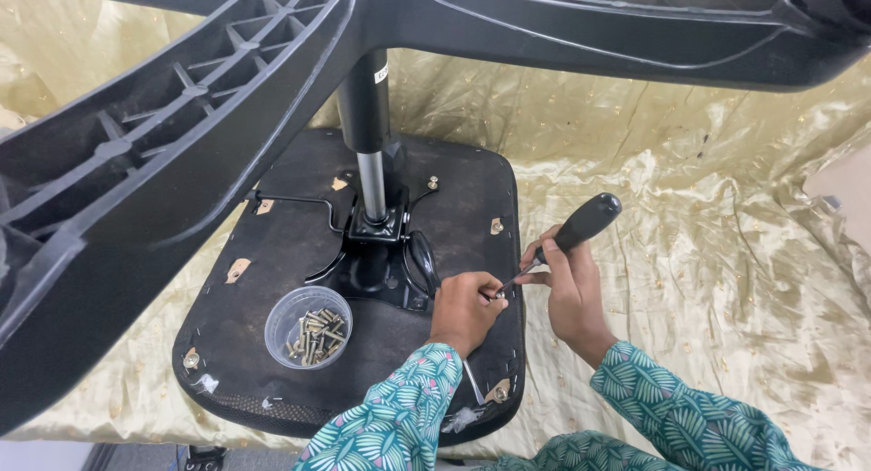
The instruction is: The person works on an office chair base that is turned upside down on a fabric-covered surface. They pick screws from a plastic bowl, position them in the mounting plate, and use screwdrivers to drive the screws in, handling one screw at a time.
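Observation:
An office chair lies upside down. The black underside of its seat (272,253) faces up and its star-shaped base (181,99) looms near the camera. My right hand (567,285) grips a screwdriver (581,226) with a black handle, tip pointing down-left at the seat near its right edge. My left hand (467,303) is closed beside the tip, fingers pinched around something small at that spot; what it pinches is hidden. Both sleeves are teal with a leaf print.
A clear plastic cup (308,326) with several brass screws stands on the seat at the left. The gas-lift column (367,126) and black mechanism plate (381,262) rise from the seat's middle. A gold cloth (708,235) covers the surface beneath.

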